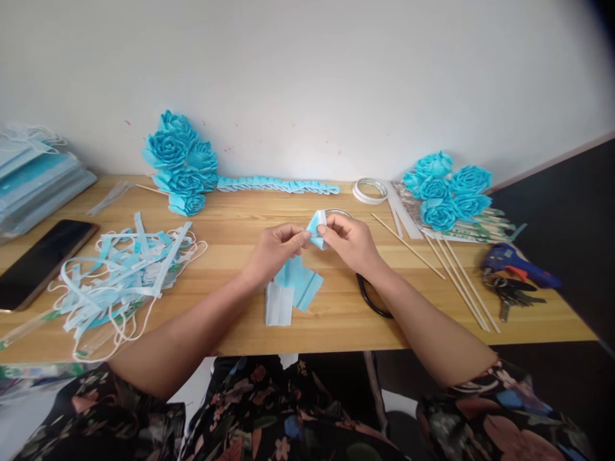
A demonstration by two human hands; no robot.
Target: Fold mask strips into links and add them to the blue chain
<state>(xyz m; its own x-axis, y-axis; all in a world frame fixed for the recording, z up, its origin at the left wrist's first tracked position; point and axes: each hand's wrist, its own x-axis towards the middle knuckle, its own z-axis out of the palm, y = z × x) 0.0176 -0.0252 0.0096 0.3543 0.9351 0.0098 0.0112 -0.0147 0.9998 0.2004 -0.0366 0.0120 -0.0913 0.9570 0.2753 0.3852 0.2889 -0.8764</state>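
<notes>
I have the piece (pixel 314 224) pinched in both hands, up over the middle of the table. My left hand (pixel 278 250) grips its left edge between thumb and fingers; my right hand (pixel 350 240) is closed on its right side the same way. It is small, folded to a slanted edge, light blue on the left with a pale, whitish band on the right. Just nearer me lie cut squares (pixel 307 291), blue ones overlapping and a whitish one at the near left.

The table (pixel 230 224) is yellowish wood with visible grain, against a plain pale wall (pixel 298 77) with a few reddish specks. Blue flowers stand in a bunch (pixel 180 160) at far left, and a second cluster (pixel 451 189) lies at far right. Between them are a pleated strip (pixel 278 186) and a tape roll (pixel 369 200). Scraps (pixel 129 275) and a phone (pixel 45 262) lie left; sticks (pixel 462 282) and a glue gun (pixel 523 266) right.
</notes>
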